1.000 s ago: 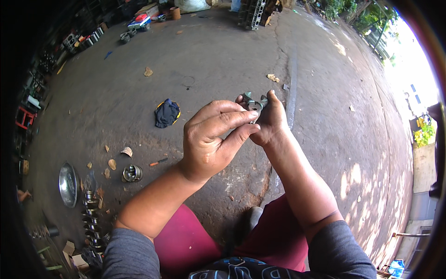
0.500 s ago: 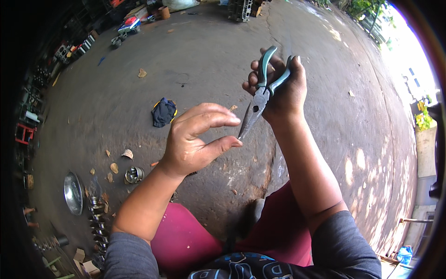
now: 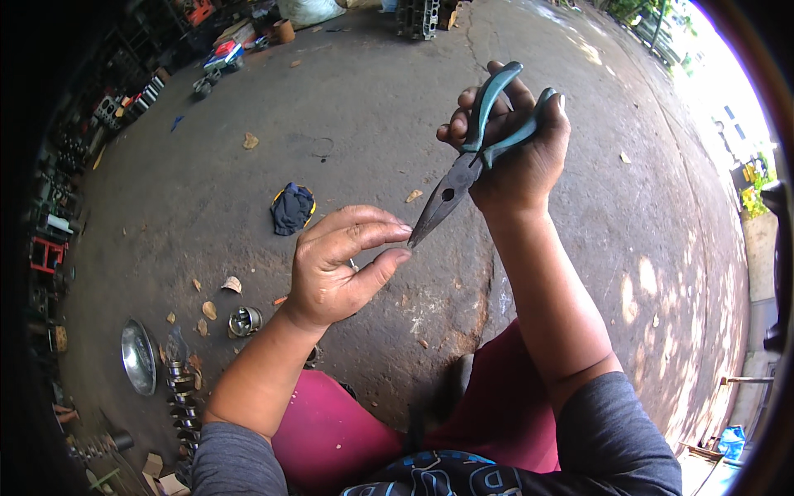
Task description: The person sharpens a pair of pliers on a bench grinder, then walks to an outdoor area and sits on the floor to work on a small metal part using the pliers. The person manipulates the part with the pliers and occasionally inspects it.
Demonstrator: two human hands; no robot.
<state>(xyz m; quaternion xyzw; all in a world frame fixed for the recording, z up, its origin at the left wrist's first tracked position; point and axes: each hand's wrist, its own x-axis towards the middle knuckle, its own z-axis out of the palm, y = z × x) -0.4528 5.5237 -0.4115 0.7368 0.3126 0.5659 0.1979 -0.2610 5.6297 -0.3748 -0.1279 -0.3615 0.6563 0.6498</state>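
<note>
Needle-nose pliers (image 3: pixel 467 169) raised above a concrete floor (image 3: pixel 347 124), their tip meeting the left hand (image 3: pixel 339 269).

The right hand (image 3: pixel 517 136) has its fingers wrapped around the teal handles of the pliers, which slant down and to the left with the nose nearly closed. At the pliers' tip the left hand's fingers (image 3: pixel 376 236) are pinched narrow, thumb under forefinger; a thin bit of metal seems to sit between them, but it is too small to tell. Left of the pliers, on the floor, lies a dark crumpled cloth (image 3: pixel 293 207). Farther down-left of the pliers sit a small metal piston (image 3: pixel 244 321) and a shiny round dish (image 3: pixel 138 357).
</note>
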